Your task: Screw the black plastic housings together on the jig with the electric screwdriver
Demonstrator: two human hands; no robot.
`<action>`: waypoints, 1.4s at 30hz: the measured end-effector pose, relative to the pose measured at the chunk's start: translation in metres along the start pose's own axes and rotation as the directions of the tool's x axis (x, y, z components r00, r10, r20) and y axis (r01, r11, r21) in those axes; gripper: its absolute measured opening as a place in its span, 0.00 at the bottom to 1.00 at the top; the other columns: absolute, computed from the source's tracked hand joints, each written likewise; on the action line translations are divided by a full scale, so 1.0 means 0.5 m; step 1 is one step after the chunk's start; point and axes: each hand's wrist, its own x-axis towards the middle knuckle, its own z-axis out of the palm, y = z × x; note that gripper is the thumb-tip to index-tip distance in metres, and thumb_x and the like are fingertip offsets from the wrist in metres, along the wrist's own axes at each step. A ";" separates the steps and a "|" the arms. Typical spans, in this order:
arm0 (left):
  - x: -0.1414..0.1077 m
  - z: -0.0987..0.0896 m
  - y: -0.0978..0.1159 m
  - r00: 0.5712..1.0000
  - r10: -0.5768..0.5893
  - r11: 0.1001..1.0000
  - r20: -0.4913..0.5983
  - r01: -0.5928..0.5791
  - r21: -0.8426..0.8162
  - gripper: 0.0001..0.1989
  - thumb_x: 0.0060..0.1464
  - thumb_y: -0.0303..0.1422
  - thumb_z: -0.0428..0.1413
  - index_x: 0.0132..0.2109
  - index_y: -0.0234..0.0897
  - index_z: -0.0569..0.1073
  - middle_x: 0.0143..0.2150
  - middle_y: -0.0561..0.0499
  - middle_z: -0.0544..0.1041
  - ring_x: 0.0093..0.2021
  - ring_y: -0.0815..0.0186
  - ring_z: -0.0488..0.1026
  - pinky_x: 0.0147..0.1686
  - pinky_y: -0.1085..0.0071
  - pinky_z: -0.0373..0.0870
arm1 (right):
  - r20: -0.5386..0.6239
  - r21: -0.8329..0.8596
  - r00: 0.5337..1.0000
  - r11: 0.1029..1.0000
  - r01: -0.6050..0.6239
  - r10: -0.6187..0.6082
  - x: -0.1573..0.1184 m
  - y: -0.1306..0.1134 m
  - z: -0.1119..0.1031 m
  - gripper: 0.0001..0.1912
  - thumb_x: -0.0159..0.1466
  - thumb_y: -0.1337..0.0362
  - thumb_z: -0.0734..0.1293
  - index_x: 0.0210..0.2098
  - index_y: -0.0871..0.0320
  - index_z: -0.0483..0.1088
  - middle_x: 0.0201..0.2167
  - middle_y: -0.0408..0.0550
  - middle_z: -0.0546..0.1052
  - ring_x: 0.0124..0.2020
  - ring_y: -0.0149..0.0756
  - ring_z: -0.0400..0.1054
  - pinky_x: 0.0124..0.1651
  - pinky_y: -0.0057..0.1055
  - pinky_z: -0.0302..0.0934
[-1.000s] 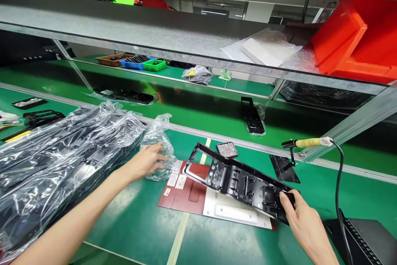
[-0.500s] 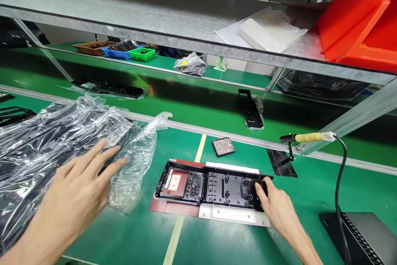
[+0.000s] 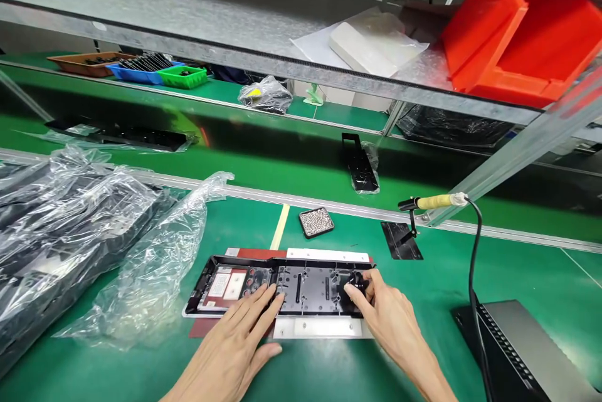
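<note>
A long black plastic housing [image 3: 313,292] lies open side up on a fixture with a dark red base plate [image 3: 202,327] and white strips [image 3: 324,327]. It has a rectangular window at its left part and ribs and posts inside. My left hand [image 3: 239,336] rests with stretched fingers across the housing's front edge, near its middle. With my right hand [image 3: 388,305] I grip the housing's right end, the thumb inside it and the fingers bent at the far corner. The fingertips there are partly hidden.
Several dark parts wrapped in clear plastic film [image 3: 160,264] lie at left. A small tray of metal pieces [image 3: 316,222] sits behind the fixture. At right are a yellow-handled tool [image 3: 435,202] in a stand, its black cable, and a black laptop-like device [image 3: 522,345]. Overhead runs a shelf with a red bin [image 3: 522,38].
My left hand has moved right from the plastic film onto the housing. The housing sits slightly differently on the fixture, shifted left along it. My right hand stays at its right end. The view has shifted.
</note>
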 end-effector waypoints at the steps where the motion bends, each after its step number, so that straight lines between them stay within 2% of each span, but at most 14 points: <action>1: -0.004 0.005 -0.002 1.000 0.002 1.000 0.002 -0.002 -0.001 0.29 0.70 0.46 0.47 0.72 0.41 0.58 0.69 0.49 0.66 0.62 0.58 0.73 0.51 0.64 0.79 | -0.025 0.043 0.999 0.999 0.026 -0.025 -0.004 0.004 0.003 0.22 0.73 0.44 0.54 0.48 0.55 0.64 0.26 0.42 0.77 0.28 0.40 0.74 0.30 0.30 0.53; 7: 0.020 -0.024 -0.025 0.999 -0.021 0.996 -0.046 0.017 -0.084 0.22 0.69 0.44 0.49 0.65 0.42 0.68 0.60 0.51 0.77 0.52 0.60 0.79 0.47 0.66 0.79 | -0.184 0.083 0.976 0.987 0.136 -0.119 -0.010 0.025 0.024 0.20 0.73 0.46 0.55 0.49 0.53 0.66 0.24 0.39 0.75 0.23 0.38 0.72 0.27 0.31 0.56; 9: 0.065 -0.043 -0.037 0.995 -0.101 0.976 -0.023 0.095 -0.197 0.16 0.70 0.41 0.49 0.59 0.44 0.73 0.55 0.52 0.80 0.50 0.61 0.79 0.49 0.65 0.78 | -0.287 0.122 0.949 0.977 0.174 -0.134 -0.012 0.036 0.023 0.19 0.73 0.46 0.56 0.49 0.51 0.68 0.26 0.38 0.75 0.24 0.35 0.72 0.27 0.30 0.59; 12: 0.166 -0.044 -0.069 0.971 -0.191 0.906 0.141 0.230 -0.355 0.14 0.71 0.37 0.48 0.54 0.42 0.75 0.51 0.50 0.79 0.49 0.60 0.77 0.49 0.62 0.74 | -0.463 0.154 0.876 0.961 0.228 -0.134 -0.018 0.055 0.016 0.16 0.72 0.47 0.59 0.47 0.50 0.70 0.29 0.39 0.75 0.25 0.32 0.71 0.28 0.27 0.64; 14: 0.243 -0.017 -0.097 0.950 -0.217 0.867 0.223 0.292 -0.404 0.11 0.69 0.35 0.50 0.50 0.40 0.77 0.49 0.48 0.80 0.49 0.58 0.76 0.50 0.61 0.73 | -0.519 0.157 0.842 0.952 0.264 -0.148 -0.023 0.069 0.011 0.15 0.72 0.49 0.60 0.45 0.50 0.71 0.30 0.40 0.75 0.24 0.30 0.70 0.29 0.26 0.65; 17: 0.348 0.054 -0.134 0.951 -0.201 0.868 0.237 0.285 -0.406 0.09 0.66 0.32 0.54 0.47 0.37 0.79 0.46 0.47 0.80 0.51 0.55 0.75 0.50 0.60 0.71 | -0.541 0.148 0.827 0.950 0.274 -0.154 -0.029 0.090 0.008 0.14 0.73 0.51 0.59 0.43 0.51 0.72 0.30 0.41 0.75 0.24 0.29 0.69 0.29 0.24 0.65; 20: 0.417 0.123 -0.145 0.958 -0.143 0.875 0.249 0.240 -0.420 0.07 0.62 0.29 0.56 0.41 0.36 0.80 0.43 0.47 0.81 0.49 0.56 0.75 0.47 0.64 0.71 | -0.547 0.145 0.823 0.951 0.274 -0.154 -0.032 0.115 0.006 0.14 0.73 0.52 0.60 0.41 0.51 0.73 0.29 0.41 0.75 0.23 0.28 0.68 0.28 0.23 0.65; 24: 0.458 0.180 -0.135 0.967 -0.046 0.883 0.252 0.158 -0.443 0.07 0.59 0.26 0.56 0.37 0.38 0.80 0.39 0.49 0.81 0.46 0.58 0.75 0.44 0.67 0.69 | -0.562 0.184 0.821 0.954 0.236 -0.095 -0.028 0.153 -0.002 0.15 0.71 0.49 0.61 0.39 0.50 0.74 0.28 0.41 0.75 0.21 0.28 0.65 0.26 0.23 0.65; 27: 0.469 0.200 -0.129 0.970 -0.010 0.894 0.243 0.118 -0.433 0.08 0.59 0.25 0.55 0.34 0.38 0.78 0.37 0.49 0.80 0.44 0.58 0.74 0.43 0.67 0.68 | -0.542 0.302 0.839 0.944 0.132 0.056 -0.009 0.176 -0.020 0.18 0.67 0.43 0.64 0.39 0.50 0.75 0.31 0.41 0.77 0.21 0.28 0.66 0.26 0.24 0.66; 31: 0.475 0.202 -0.127 0.971 0.038 0.912 0.236 0.062 -0.404 0.11 0.60 0.23 0.52 0.31 0.35 0.74 0.33 0.46 0.77 0.39 0.58 0.71 0.45 0.65 0.66 | -0.451 0.627 0.823 0.779 0.017 0.346 0.054 0.192 -0.053 0.27 0.62 0.40 0.68 0.51 0.52 0.74 0.38 0.47 0.79 0.31 0.34 0.73 0.29 0.26 0.69; 33: 0.475 0.197 -0.128 0.969 0.068 0.913 0.237 0.036 -0.407 0.10 0.61 0.24 0.51 0.31 0.35 0.73 0.32 0.46 0.76 0.39 0.57 0.70 0.45 0.64 0.66 | -0.446 0.758 0.774 0.650 0.059 0.450 0.099 0.194 -0.069 0.33 0.61 0.41 0.70 0.57 0.54 0.70 0.42 0.50 0.78 0.34 0.36 0.73 0.29 0.26 0.68; 35: 0.475 0.190 -0.130 0.968 0.091 0.905 0.236 0.019 -0.424 0.11 0.62 0.25 0.51 0.31 0.35 0.71 0.32 0.46 0.74 0.38 0.58 0.69 0.44 0.63 0.65 | -0.501 0.797 0.698 0.587 0.142 0.512 0.147 0.195 -0.081 0.38 0.59 0.42 0.71 0.61 0.57 0.66 0.47 0.54 0.77 0.34 0.35 0.72 0.27 0.26 0.66; 39: 0.470 0.176 -0.134 0.976 0.041 0.873 0.212 0.068 -0.483 0.12 0.63 0.25 0.48 0.31 0.36 0.68 0.33 0.45 0.73 0.39 0.57 0.68 0.44 0.62 0.64 | -0.662 0.723 0.501 0.652 0.229 0.558 0.230 0.194 -0.101 0.45 0.57 0.44 0.74 0.66 0.59 0.60 0.57 0.60 0.70 0.39 0.36 0.70 0.34 0.31 0.67; 42: 0.463 0.160 -0.133 0.971 -0.063 0.805 0.233 0.187 -0.563 0.10 0.62 0.26 0.48 0.33 0.36 0.69 0.31 0.47 0.73 0.37 0.58 0.70 0.40 0.64 0.65 | -0.753 0.635 0.399 0.737 0.231 0.524 0.271 0.190 -0.120 0.42 0.56 0.47 0.75 0.65 0.56 0.63 0.59 0.58 0.68 0.34 0.32 0.68 0.39 0.35 0.67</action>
